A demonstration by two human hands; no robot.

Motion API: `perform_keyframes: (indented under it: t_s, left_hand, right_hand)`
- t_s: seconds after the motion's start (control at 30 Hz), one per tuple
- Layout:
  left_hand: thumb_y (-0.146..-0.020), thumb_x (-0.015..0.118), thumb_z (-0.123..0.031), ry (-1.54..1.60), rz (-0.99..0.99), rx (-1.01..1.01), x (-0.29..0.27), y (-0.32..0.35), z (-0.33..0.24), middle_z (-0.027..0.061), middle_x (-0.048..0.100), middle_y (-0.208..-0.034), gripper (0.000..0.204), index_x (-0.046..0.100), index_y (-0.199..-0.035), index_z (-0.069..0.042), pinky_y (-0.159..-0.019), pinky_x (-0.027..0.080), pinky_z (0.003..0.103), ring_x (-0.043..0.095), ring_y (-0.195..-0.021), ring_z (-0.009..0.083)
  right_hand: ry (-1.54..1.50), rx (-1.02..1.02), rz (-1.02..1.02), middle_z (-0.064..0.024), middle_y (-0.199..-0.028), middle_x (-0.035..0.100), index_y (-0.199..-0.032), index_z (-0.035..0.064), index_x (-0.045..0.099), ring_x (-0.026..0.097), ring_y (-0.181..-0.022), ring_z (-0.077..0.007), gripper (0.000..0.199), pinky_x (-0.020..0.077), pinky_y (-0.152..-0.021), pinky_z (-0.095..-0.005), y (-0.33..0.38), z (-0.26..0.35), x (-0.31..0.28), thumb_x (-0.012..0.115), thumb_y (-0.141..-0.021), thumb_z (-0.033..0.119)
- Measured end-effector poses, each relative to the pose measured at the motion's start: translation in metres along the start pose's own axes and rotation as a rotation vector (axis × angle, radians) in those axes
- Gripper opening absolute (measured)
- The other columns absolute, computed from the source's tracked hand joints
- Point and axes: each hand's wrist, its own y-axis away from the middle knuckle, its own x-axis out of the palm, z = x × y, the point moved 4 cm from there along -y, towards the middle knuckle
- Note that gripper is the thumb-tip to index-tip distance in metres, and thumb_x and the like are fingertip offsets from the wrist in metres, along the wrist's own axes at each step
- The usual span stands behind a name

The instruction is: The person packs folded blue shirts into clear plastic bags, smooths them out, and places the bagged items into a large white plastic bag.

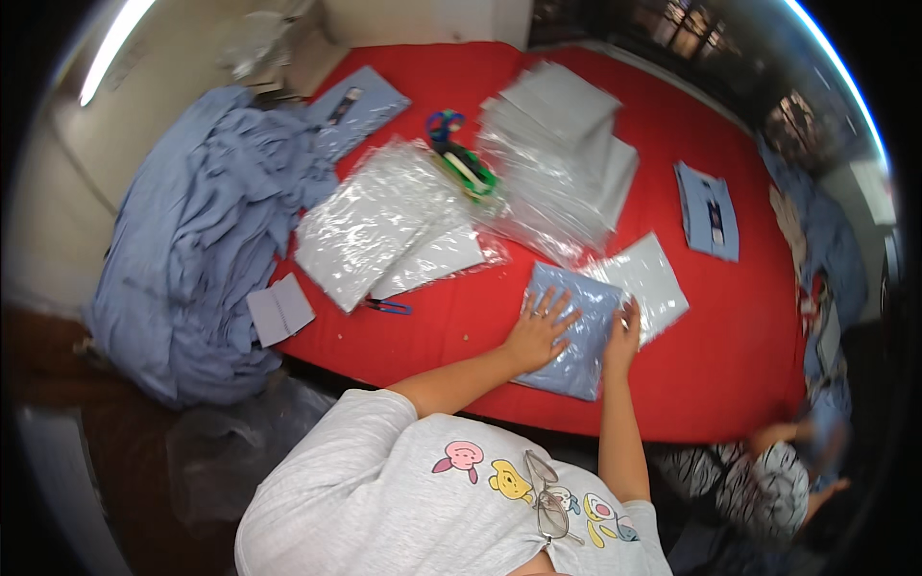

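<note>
Both hands are pressed down on a folded blue garment in a clear bag (569,331), which lies near the front edge of the red counter (701,365). The left hand (540,331) rests flat on it with fingers spread wide; the right hand (624,331) sits on its right edge, fingers curled lightly over the bag. Just beside it on the right lies a flat empty plastic bag (648,278). Further back is a stack of clear bags (562,154), and a heap of blue cloth (211,240) spills over the counter's left end.
</note>
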Motion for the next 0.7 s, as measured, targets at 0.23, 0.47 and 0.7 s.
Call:
perform_keyframes:
  t_s: [0.23, 0.47, 0.7]
  left_hand:
    - [-0.094, 0.072, -0.062, 0.251, 0.351, -0.215, -0.046, 0.015, -0.003, 0.0249, 0.013, -0.180, 0.106, 0.023, -0.174, -0.011, -0.131, 0.009, 0.067, 0.005, -0.167, 0.0466]
    - [-0.092, 0.077, -0.044, 0.557, 0.006, -0.659, -0.135, 0.085, -0.077, 0.0418, 0.046, -0.157, 0.104, 0.028, -0.162, 0.015, -0.116, 0.047, 0.055, 0.055, -0.144, 0.0460]
    - [-0.096, 0.063, -0.011, 1.333, -0.366, -0.863, -0.220, 0.140, 0.080, 0.0226, 0.077, -0.113, 0.046, 0.059, -0.137, 0.009, -0.094, 0.061, 0.046, 0.077, -0.102, 0.0334]
  right_hand:
    - [-0.151, 0.470, 0.507, -0.0147, -0.112, 0.073, -0.139, -0.0079, 0.060, 0.072, -0.096, -0.0228, 0.056, 0.0587, -0.085, -0.0363, -0.054, 0.016, 0.037, 0.081, -0.093, 0.015]
    - [-0.278, 0.394, 0.693, -0.0098, -0.100, 0.073, -0.133, -0.0012, 0.057, 0.072, -0.079, -0.0188, 0.049, 0.0575, -0.063, -0.0325, 0.022, 0.131, 0.083, 0.081, -0.091, 0.009]
    - [-0.541, 0.110, 0.916, -0.0125, -0.112, 0.073, -0.150, -0.0008, 0.044, 0.074, -0.095, -0.0197, 0.059, 0.0613, -0.080, -0.0327, 0.076, 0.270, 0.179, 0.072, -0.100, 0.008]
